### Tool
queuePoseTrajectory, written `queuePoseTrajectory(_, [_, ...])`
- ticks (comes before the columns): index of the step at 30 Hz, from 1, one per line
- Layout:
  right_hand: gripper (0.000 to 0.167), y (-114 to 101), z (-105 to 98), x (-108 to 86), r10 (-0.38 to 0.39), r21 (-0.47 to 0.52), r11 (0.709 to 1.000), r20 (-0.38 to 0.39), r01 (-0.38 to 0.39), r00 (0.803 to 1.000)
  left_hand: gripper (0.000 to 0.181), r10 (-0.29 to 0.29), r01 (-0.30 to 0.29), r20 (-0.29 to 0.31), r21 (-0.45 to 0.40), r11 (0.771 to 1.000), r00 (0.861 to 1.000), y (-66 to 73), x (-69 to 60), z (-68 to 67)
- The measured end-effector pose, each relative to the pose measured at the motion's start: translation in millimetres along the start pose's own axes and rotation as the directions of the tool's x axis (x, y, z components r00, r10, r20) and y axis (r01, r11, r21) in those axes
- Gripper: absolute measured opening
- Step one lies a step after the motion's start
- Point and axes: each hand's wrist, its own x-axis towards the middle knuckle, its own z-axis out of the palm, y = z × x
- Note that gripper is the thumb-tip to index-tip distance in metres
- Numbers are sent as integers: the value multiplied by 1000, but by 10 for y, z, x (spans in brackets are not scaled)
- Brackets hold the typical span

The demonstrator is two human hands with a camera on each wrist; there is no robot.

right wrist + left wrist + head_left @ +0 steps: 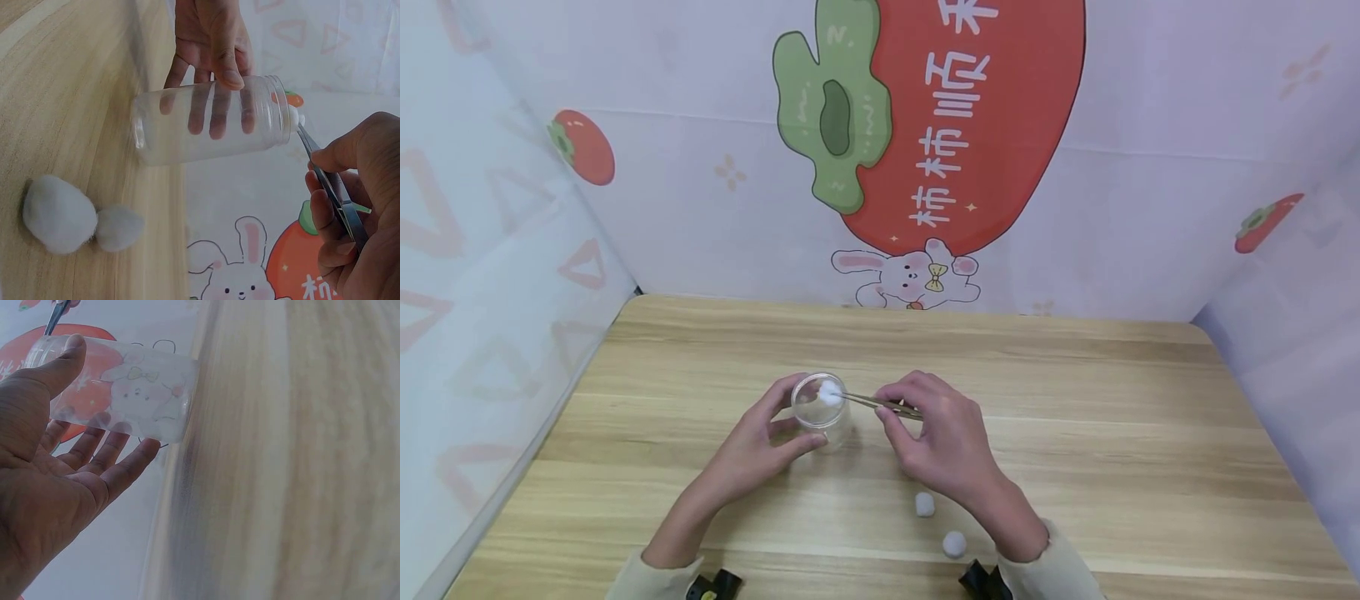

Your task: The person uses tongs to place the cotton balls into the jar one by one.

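A clear, open-topped plastic jar stands upright on the table, and my left hand grips its side between thumb and fingers. Through the wall of the jar, the left fingers show in the right wrist view. My right hand pinches metal tweezers between thumb and fingers. At their tips is a white cotton ball, right at the jar's mouth. In the right wrist view this cotton ball is partly hidden behind the rim.
Two more cotton balls, one nearer the right hand and one closer to the front, lie on the wooden table. A printed cloth hangs behind the table, with further cloth at both sides.
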Motion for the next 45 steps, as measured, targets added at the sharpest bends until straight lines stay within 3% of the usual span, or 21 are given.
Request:
queuePoseTrajectory(14, [9, -7, -2, -33, -12, -47, 999, 7, 12, 1000, 75, -3, 3, -5, 10, 1000, 1000, -8, 4, 22])
queuePoseTrajectory(45, [13, -30, -18, -65, -10, -53, 999, 4, 10, 1000, 76, 5, -5, -5, 16, 1000, 1000, -11, -4, 4])
